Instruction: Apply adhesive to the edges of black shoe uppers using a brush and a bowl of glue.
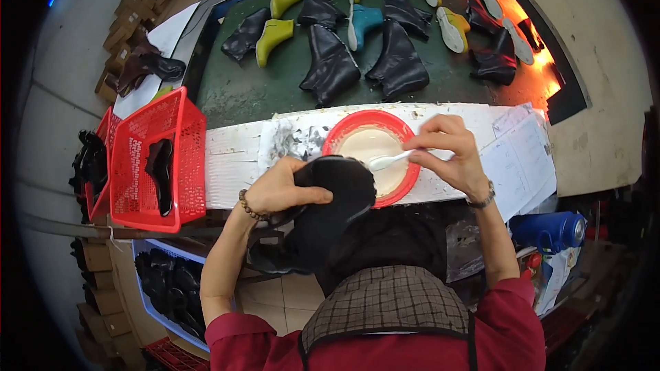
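My left hand grips a black boot, thumb across its dark sole and the shaft hanging toward my lap. Between the thumb and fingers of my right hand is a slim white brush. Its tip meets the boot's edge, or lies just beside it; I cannot tell which. Right behind the boot stands a red bowl of cream-coloured liquid, partly covered by the boot and the brush.
Several black boots, yellow lasts and a teal last lie on a green conveyor belt. An orange-glowing heater is at right. A red basket stands left; papers and a blue flask are at right.
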Demonstrator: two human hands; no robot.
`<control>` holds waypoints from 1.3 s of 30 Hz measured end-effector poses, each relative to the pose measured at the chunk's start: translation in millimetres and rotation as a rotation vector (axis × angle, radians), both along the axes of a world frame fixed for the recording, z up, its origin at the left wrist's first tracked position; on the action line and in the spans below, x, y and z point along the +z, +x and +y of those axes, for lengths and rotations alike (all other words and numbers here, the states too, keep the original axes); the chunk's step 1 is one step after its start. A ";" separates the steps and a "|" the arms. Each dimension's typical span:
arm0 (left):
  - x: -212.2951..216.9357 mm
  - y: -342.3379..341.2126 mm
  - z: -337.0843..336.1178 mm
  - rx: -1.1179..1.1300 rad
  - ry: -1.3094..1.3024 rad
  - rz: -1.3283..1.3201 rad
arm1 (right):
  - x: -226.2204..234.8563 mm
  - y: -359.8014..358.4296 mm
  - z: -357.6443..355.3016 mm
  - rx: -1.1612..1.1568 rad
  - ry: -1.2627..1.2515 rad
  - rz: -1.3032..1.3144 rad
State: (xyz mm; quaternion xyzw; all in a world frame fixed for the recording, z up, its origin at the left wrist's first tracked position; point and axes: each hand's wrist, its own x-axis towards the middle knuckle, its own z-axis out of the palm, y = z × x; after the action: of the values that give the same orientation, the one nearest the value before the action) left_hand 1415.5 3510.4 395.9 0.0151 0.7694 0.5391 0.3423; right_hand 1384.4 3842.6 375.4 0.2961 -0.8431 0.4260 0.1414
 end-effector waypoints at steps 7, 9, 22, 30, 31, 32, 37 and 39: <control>5.0 1.8 11.7 0.293 0.169 0.135 | -13.1 -7.4 1.7 -0.012 -0.002 0.085; 3.4 3.3 12.6 0.359 0.168 0.175 | -15.7 -3.7 -3.3 -0.021 -0.018 0.099; -49.2 -36.8 -52.1 0.712 -0.576 0.883 | -58.9 0.7 -34.5 -0.194 0.578 0.013; -100.1 31.0 -98.5 0.298 -0.771 0.526 | -34.9 13.0 5.7 -0.330 0.407 -0.070; -102.1 36.0 -95.5 0.254 -0.778 0.532 | -37.2 12.5 12.9 -0.312 0.407 -0.059; -101.2 42.6 -94.7 0.195 -0.865 0.502 | -40.1 11.8 18.4 -0.289 0.393 -0.137; -111.8 55.3 -103.1 0.313 -0.751 0.712 | -33.7 15.3 13.8 -0.331 0.152 -0.204; -118.0 46.7 -107.9 0.406 -0.703 0.779 | -49.0 13.7 22.2 -0.292 0.232 -0.209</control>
State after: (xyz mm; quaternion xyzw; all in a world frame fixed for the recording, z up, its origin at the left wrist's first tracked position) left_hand 1462.2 3402.5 277.9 -0.0502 0.9598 0.2599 -0.0931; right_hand 1398.1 3864.8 326.3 0.1394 -0.9305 0.3297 0.0783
